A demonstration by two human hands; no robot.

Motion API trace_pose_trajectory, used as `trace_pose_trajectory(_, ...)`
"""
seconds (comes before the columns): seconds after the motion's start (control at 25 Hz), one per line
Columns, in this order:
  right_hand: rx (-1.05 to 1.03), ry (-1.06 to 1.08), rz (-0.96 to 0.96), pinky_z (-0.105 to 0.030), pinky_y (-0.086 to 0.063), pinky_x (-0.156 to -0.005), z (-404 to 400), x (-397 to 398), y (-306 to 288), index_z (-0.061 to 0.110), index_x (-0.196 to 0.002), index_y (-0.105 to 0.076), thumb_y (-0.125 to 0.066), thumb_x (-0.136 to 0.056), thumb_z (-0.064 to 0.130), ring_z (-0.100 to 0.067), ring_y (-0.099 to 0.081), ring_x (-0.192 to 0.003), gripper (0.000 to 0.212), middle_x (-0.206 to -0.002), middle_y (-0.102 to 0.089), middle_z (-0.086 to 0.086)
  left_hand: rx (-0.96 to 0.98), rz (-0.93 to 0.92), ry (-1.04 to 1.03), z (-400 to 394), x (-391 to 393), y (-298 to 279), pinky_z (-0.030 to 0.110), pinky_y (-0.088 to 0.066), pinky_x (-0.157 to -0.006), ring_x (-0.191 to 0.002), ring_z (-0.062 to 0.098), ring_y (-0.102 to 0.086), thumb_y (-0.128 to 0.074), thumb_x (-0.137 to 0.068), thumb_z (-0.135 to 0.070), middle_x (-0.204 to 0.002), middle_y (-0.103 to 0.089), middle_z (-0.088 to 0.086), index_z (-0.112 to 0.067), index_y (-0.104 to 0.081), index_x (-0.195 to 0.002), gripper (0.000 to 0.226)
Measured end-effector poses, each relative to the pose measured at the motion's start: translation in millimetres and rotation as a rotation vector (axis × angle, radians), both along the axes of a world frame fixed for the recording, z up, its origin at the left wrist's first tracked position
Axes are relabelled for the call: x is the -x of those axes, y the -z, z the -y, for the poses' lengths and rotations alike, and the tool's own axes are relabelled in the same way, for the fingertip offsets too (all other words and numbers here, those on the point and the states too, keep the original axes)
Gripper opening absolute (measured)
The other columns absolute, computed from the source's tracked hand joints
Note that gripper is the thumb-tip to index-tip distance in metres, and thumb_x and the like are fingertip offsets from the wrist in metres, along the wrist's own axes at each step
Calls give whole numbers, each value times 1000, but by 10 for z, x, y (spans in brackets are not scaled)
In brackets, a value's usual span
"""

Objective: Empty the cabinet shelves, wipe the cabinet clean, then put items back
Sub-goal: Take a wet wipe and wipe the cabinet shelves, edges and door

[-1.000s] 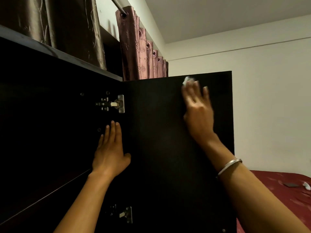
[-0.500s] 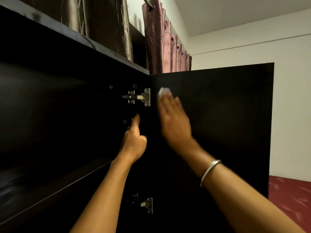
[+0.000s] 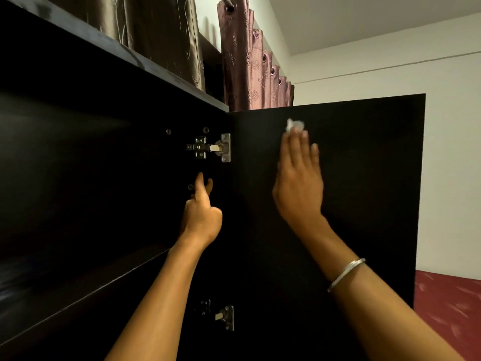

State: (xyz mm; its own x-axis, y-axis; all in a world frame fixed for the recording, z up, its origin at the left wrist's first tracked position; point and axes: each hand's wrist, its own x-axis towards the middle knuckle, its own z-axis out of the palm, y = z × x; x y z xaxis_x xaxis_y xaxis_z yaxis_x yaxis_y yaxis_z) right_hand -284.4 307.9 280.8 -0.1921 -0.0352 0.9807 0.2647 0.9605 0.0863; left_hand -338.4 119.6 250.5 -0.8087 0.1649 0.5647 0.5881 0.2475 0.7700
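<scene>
A dark cabinet stands with its door (image 3: 364, 178) swung open to the right; the shelf edge (image 3: 78, 290) runs across the lower left and the inside is too dark to see items. My right hand (image 3: 299, 183) lies flat with straight fingers on the door's inner face, pressing a small white cloth (image 3: 294, 125) that peeks out above the fingertips. My left hand (image 3: 200, 217) reaches to the cabinet's side wall below the upper hinge (image 3: 213, 147), fingers extended, holding nothing.
A lower hinge (image 3: 221, 315) sits near the bottom of the door. Brown curtains (image 3: 156, 35) and pink curtains (image 3: 250, 63) hang above the cabinet top. A red bed cover (image 3: 447, 308) shows at the lower right, with a white wall behind.
My right hand swept the cloth left toward the hinge, then back right across the door. My left hand turned from flat on the door to edge-on near the hinge side.
</scene>
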Motion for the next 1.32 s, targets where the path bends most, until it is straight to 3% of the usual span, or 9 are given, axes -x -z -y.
trace_pose_trajectory(0.16,-719,16,503,-39,-6,-121,-236,-178,465,6,-153,-30,-28,-87,15,-27,-23,-148,66,-160,-26,-13,120,-75,-59,-33,80,30,39,-44,-112,-141,22,-42,-45,-88,6,-163,-27,-4,-29,-5,-160,89)
trace_pose_trajectory(0.36,16,117,-52,-44,-9,-124,-835,-785,-378,7,-156,-20,-36,-102,15,-28,-14,-151,57,-163,-17,-15,388,-217,-259,-153,80,155,41,-16,-125,-154,23,-4,-57,-91,-10,-168,-2,3,-25,4,-159,92)
trace_pose_trajectory(0.52,-451,50,358,-41,-11,-123,-544,-514,659,2,-153,-27,-38,-89,8,-29,-16,-150,65,-161,-19,-17,482,-480,-276,-378,-26,297,32,8,-122,-150,17,21,-50,-96,-34,-164,20,7,-13,11,-157,89)
trace_pose_trajectory(0.6,-644,51,428,-41,-11,-123,-729,-642,557,4,-150,-35,-38,-87,8,-28,-22,-147,63,-158,-27,-15,491,-513,-258,-452,-24,342,31,9,-121,-149,16,22,-45,-98,-42,-163,24,5,-13,13,-157,87)
trace_pose_trajectory(0.84,-80,-46,-43,-34,-40,-108,-1154,-1039,-318,8,-139,-54,-45,-103,14,-12,-44,-124,38,-135,-57,-11,510,-538,-255,-416,74,393,31,4,-122,-151,16,17,-44,-101,-45,-163,24,3,-14,14,-157,86)
trace_pose_trajectory(0.92,-53,-223,175,-24,-42,-105,-865,-949,194,15,-136,-58,-44,-104,17,-12,-53,-120,35,-130,-58,-2,499,-543,-263,-428,95,402,32,2,-122,-151,15,17,-46,-100,-43,-163,23,2,-15,13,-157,87)
trace_pose_trajectory(1.04,-448,-259,584,-36,-54,-92,-689,-1010,674,9,-129,-62,-50,-84,3,-27,-59,-114,47,-132,-58,-8,492,-537,-258,-431,109,404,33,2,-122,-150,15,17,-47,-100,-43,-163,23,1,-16,13,-157,87)
trace_pose_trajectory(1.24,151,-260,-205,-9,-42,-86,-1274,-1419,-653,3,-118,-64,-60,-90,1,-24,-62,-95,29,-114,-55,-13,501,-537,-237,-398,133,409,33,3,-122,-151,14,19,-48,-99,-43,-163,24,0,-18,16,-155,89)
trace_pose_trajectory(1.32,200,-293,-216,-10,-42,-88,-1154,-1279,-483,2,-111,-67,-59,-93,3,-20,-60,-96,19,-110,-55,-11,484,-527,-244,-449,121,427,33,3,-122,-151,14,20,-50,-98,-42,-164,24,0,-16,14,-157,91)
